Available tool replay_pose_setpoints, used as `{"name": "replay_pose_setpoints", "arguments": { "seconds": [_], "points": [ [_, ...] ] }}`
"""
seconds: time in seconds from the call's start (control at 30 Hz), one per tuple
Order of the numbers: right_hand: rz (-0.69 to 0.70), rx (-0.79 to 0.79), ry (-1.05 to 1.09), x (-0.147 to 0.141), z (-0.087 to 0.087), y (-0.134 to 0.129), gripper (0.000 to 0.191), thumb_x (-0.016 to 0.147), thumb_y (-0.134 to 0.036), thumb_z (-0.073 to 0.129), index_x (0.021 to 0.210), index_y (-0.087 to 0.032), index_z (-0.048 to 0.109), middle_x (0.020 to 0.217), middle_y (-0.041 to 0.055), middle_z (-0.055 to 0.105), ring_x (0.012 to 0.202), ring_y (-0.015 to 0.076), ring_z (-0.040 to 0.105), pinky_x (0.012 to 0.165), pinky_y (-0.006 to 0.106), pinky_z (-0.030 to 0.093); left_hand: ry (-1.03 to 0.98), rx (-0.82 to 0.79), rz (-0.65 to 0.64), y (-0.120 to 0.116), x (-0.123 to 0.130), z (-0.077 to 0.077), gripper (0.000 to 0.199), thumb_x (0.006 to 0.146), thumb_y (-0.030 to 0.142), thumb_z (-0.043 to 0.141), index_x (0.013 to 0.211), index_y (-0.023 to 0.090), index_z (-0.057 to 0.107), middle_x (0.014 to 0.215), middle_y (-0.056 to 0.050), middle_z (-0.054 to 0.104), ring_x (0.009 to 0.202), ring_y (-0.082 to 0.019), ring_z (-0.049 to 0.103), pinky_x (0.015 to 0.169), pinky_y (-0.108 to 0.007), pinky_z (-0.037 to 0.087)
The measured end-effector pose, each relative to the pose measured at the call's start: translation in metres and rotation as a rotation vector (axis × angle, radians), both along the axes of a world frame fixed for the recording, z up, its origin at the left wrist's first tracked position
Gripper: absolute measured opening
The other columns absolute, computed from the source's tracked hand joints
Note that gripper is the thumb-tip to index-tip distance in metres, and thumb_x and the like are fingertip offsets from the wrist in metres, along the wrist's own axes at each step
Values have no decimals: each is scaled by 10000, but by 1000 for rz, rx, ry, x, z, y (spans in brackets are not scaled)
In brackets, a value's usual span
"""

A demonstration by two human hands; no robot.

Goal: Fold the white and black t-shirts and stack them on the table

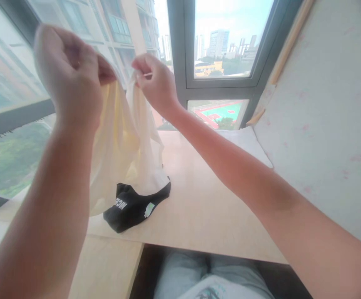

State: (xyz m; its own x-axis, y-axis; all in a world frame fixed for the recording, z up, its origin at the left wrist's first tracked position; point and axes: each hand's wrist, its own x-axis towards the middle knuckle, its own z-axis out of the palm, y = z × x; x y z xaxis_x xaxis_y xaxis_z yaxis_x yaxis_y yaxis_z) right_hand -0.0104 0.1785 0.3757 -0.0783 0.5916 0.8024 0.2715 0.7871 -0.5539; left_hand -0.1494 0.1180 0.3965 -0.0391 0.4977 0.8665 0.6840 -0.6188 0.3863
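Observation:
A thin cream-coloured garment [121, 133] hangs in folds between my raised hands; its exact kind is hard to make out. My left hand [71, 70] is closed on its upper edge at the left. At the right, my right hand [157, 81] pinches another part of that edge. The garment's lower part reaches down to the table, in front of and partly over a black cloth item [133, 207] with white lettering and a pale green patch. That black piece lies on the tabletop; whether it is joined to the cream cloth I cannot tell.
A pale wooden table [211, 199] runs along the windows, with a second board [111, 261] at lower left. White cloth [245, 141] lies at the back right beside the patterned wall [330, 133]. A grey window frame [180, 50] stands close behind my hands.

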Motion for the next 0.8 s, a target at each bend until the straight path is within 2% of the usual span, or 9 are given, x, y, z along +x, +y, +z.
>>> {"name": "replay_pose_setpoints", "arguments": {
  "seconds": [0.07,0.13,0.2,0.27,0.37,0.47,0.6,0.7,0.8],
  "points": [
    [19,-121,-73,-3,-52,0,160,911,-100,464,974,-164,597,980,-40,649,872,98,627,857,242,494,-63,-56,-9,0,-7,-56,221,1008,338,417,1121,159,481,840,15,618,717,-92,645,704,-304,558],
    [88,-306,-248,0,-117,-3,126,856,-123,541,908,-190,635,925,-44,679,877,125,632,860,254,488,-7,-222,126,-6,-14,-130,199,976,355,463,1028,173,526,830,-9,654,744,-130,646,719,-304,533],
    [195,-537,-442,12,-187,-12,126,784,-128,620,839,-232,665,877,-79,702,883,143,635,873,271,485,154,-431,321,-19,-21,-210,167,919,352,510,910,194,562,815,-32,660,749,-179,636,697,-313,506],
    [196,-633,-472,32,-252,-27,181,725,-83,623,794,-239,685,836,-80,716,812,147,645,818,270,499,445,-602,328,-39,-27,-280,147,894,293,469,835,207,573,835,-62,663,793,-221,627,715,-338,487],
    [80,-745,-421,79,-324,-57,227,719,-68,581,840,-213,707,894,-16,737,788,147,662,791,266,506,554,-644,292,-68,-36,-344,137,856,250,475,814,207,599,944,-112,668,864,-262,611,798,-386,471],
    [-102,-818,-333,139,-362,-87,250,796,-117,475,874,-196,699,900,34,731,804,156,671,774,278,509,544,-610,306,-83,-43,-358,164,886,274,460,882,213,612,966,-113,658,913,-285,603,852,-418,467],
    [-307,-856,-166,214,-384,-116,248,826,-203,433,846,-211,680,830,36,709,724,169,654,689,289,503,378,-505,228,-86,-30,-348,123,879,267,508,946,242,608,1084,-96,666,1038,-287,611,966,-443,457],
    [-408,-868,-23,249,-389,-124,207,805,-247,472,822,-219,676,818,32,702,696,174,646,653,288,494,307,-545,109,-82,3,-348,141,889,272,505,974,243,613,1076,-87,676,1036,-268,627,947,-416,479],
    [-459,-874,5,260,-390,-120,208,805,-254,465,819,-215,669,803,38,697,677,177,642,634,290,494,347,-747,-117,-70,52,-358,179,926,301,458,944,229,621,956,-61,689,898,-223,653,793,-342,506]
  ]
}}
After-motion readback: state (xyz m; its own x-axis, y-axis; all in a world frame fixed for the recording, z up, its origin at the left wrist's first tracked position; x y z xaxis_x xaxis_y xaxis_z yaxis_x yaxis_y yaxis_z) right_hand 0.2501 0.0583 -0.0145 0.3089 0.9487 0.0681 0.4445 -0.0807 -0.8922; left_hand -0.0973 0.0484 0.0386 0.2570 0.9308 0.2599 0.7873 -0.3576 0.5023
